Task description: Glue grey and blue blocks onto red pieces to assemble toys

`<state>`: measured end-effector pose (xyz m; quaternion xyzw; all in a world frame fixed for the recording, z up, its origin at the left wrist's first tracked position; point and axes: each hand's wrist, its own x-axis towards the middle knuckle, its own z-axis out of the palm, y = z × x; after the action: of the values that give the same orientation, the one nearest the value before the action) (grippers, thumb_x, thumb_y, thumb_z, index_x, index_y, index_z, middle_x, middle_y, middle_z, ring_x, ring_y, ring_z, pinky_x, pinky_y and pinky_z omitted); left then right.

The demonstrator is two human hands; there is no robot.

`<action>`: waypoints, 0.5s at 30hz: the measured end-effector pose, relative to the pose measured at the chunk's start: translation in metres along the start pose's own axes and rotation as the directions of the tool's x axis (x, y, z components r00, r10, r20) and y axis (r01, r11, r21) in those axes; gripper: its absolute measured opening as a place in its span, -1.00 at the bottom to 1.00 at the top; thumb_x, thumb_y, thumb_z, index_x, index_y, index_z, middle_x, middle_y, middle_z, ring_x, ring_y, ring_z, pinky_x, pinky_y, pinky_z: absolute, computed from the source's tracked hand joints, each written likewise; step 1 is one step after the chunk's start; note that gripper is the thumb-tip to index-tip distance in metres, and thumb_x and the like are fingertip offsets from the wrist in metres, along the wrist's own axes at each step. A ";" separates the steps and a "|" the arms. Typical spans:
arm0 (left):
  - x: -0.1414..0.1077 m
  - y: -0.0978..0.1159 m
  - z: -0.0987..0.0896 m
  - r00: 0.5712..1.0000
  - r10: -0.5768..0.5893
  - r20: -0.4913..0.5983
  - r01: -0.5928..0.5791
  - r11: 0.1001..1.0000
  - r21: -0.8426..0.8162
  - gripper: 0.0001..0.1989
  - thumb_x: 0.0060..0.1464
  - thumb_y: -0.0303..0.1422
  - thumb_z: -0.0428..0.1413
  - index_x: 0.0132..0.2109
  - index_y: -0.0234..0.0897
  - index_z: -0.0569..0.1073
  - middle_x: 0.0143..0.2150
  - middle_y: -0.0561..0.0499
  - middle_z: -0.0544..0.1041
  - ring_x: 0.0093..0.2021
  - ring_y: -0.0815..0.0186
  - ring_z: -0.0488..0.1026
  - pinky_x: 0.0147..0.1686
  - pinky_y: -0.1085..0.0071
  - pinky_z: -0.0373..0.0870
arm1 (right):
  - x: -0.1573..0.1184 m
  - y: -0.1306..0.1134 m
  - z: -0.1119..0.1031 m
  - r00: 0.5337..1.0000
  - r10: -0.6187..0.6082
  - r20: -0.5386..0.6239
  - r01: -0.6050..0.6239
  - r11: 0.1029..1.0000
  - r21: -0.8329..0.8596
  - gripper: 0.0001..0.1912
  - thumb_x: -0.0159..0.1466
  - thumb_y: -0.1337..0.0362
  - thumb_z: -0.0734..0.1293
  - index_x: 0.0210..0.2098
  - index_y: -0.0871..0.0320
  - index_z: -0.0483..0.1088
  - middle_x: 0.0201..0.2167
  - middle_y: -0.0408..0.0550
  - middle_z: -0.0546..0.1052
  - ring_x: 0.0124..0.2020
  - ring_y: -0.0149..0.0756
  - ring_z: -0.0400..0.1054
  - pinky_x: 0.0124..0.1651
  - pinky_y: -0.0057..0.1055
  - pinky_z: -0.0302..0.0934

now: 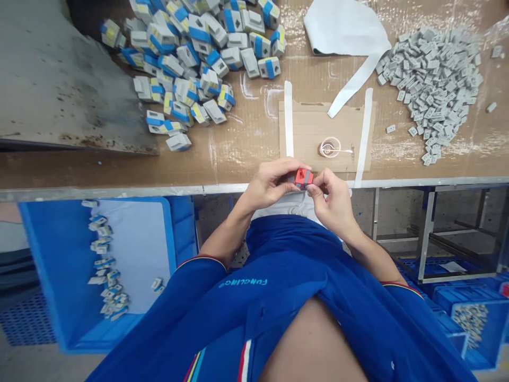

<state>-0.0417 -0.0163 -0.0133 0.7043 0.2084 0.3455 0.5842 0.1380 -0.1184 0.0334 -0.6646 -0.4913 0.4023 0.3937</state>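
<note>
Fingers (287,187) of 2 hands around 1 small red-and-grey block (303,178), pinching it.

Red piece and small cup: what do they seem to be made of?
The red piece looks like hard, smooth plastic, with even colour and crisp edges, though painted metal is possible. The cup seems clear, glossy plastic, since brown cardboard shows through.

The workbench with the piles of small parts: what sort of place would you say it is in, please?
Probably a factory assembly workshop, judging by the heaps of similar blue-banded blocks and small grey pieces, plus the blue crate holding more blocks.
</note>
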 end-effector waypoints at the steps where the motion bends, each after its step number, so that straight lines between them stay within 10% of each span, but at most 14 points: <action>1: -0.001 0.000 0.000 1.000 0.000 -0.009 0.000 1.000 0.009 -0.61 0.27 -0.13 0.37 0.15 -0.21 0.69 -0.02 -0.15 0.75 -0.05 0.19 0.69 -0.01 0.28 0.60 | -0.001 0.000 0.000 1.000 -0.004 -0.010 0.004 1.000 0.014 -0.73 0.43 0.13 0.37 -0.37 0.01 0.28 -0.47 -0.20 0.44 -0.46 -0.32 0.29 -0.34 -0.31 0.16; 15: -0.002 -0.004 0.002 0.998 -0.061 -0.020 0.060 0.997 -0.053 -0.55 0.23 -0.11 0.42 0.19 -0.18 0.67 -0.01 -0.14 0.71 -0.05 0.23 0.65 -0.04 0.33 0.61 | 0.001 0.006 -0.008 0.992 -0.129 0.015 0.128 0.991 0.024 -0.76 0.48 0.10 0.37 -0.31 0.02 0.38 -0.38 -0.13 0.52 -0.37 -0.29 0.34 -0.28 -0.31 0.27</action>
<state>-0.0408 -0.0178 -0.0181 0.6786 0.2266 0.3404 0.6102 0.1474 -0.1199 0.0310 -0.6237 -0.5315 0.3873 0.4225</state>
